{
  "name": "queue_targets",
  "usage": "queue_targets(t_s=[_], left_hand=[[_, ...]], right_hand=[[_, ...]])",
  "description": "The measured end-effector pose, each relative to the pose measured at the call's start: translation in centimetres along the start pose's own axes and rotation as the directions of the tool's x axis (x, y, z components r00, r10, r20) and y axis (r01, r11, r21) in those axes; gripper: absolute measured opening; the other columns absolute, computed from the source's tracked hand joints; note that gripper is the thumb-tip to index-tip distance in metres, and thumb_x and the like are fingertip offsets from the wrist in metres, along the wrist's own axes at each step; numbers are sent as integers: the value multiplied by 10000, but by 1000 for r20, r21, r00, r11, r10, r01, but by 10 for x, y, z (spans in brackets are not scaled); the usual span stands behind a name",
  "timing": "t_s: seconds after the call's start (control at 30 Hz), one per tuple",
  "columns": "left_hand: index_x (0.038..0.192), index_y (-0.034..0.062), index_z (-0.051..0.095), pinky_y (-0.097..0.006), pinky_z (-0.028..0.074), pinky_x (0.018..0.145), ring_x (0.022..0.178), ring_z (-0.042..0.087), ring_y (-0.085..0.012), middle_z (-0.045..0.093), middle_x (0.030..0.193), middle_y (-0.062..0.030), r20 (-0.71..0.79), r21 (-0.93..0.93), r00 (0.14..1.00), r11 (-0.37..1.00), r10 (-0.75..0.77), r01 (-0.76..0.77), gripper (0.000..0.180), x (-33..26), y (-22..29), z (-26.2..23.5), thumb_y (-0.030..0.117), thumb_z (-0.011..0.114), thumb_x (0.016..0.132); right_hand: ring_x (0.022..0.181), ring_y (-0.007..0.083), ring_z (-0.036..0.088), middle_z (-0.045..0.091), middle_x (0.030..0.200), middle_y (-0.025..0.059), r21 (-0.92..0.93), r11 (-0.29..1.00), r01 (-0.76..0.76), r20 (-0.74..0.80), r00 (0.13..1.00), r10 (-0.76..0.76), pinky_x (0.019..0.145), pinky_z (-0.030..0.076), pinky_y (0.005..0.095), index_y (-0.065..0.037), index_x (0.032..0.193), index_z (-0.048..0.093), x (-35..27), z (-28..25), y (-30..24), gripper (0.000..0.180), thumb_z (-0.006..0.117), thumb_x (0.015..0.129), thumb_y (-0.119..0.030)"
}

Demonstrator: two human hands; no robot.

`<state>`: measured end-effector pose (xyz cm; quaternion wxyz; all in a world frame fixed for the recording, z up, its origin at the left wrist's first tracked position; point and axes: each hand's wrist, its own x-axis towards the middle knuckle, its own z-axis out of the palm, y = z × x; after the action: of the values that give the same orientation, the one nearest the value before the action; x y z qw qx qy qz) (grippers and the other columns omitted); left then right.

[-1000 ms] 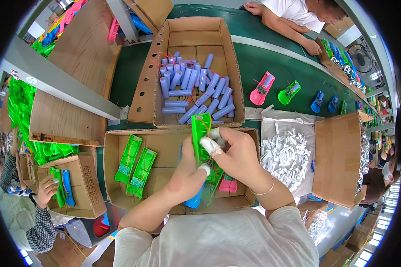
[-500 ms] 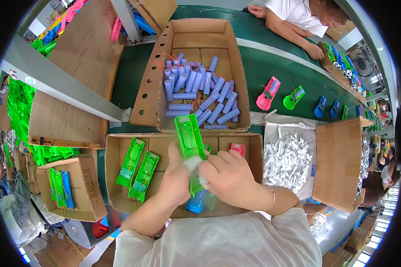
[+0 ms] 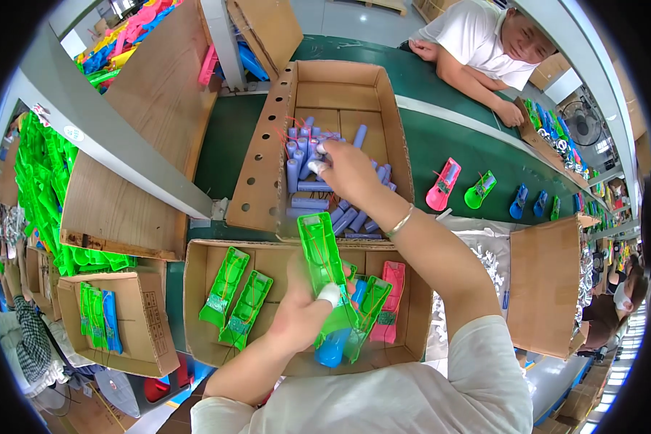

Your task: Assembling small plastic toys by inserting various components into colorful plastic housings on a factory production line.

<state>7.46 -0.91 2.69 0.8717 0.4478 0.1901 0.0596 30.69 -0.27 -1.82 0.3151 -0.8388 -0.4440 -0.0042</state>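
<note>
A green conveyor belt (image 3: 441, 155) runs beyond the fingers of both hands, carrying pink, green and blue plastic shells (image 3: 441, 189) off to the right of the reaching fingers. On it sits a tall cardboard box (image 3: 264, 155) with a perforated flap, holding a heap of pale blue cylinders (image 3: 307, 184). The right hand (image 3: 351, 170) is stretched into that box, fingers bent down onto the heap; whether they pinch a cylinder I cannot tell, since the hand covers its own tips. Its forearm crosses over the box's near wall.

Nearer the body lies a shallow cardboard tray (image 3: 195, 304), with more green shells (image 3: 228, 286) to the left of the left fingers and a pink shell (image 3: 390, 296) to their right. The left hand (image 3: 304, 315) is closed around a green plastic shell (image 3: 324, 271), held upright above the tray, thumb in front; a blue piece (image 3: 333, 349) pokes out below the fingers.

Right of the tray, a bag of small white parts (image 3: 488, 260) rests beside another box. A co-worker's arm (image 3: 470, 79) leans on the belt's far side. Shelves of bright green parts (image 3: 40, 173) stand far left.
</note>
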Motion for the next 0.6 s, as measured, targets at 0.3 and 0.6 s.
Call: queue_targets(t_s=[0.3, 0.6], left_hand=[[1383, 158, 160, -392, 532, 755, 955, 551, -216, 462, 1146, -127, 9, -57, 999, 998, -40, 41, 681, 4, -2, 0, -78, 442, 810], [1390, 58, 165, -319, 383, 960, 1125, 452, -174, 428, 1201, -90, 49, 175, 994, 979, 101, -108, 685, 5, -16, 2, -91, 450, 786]], right_hand=[[769, 150, 611, 598, 858, 79, 505, 840, 197, -279, 959, -57, 672, 520, 274, 2, 938, 575, -57, -70, -47, 235, 675, 725, 10], [811, 280, 642, 628, 946, 158, 148, 927, 345, -192, 929, -315, 674, 560, 325, 11, 906, 626, -160, -87, -67, 291, 748, 642, 14]])
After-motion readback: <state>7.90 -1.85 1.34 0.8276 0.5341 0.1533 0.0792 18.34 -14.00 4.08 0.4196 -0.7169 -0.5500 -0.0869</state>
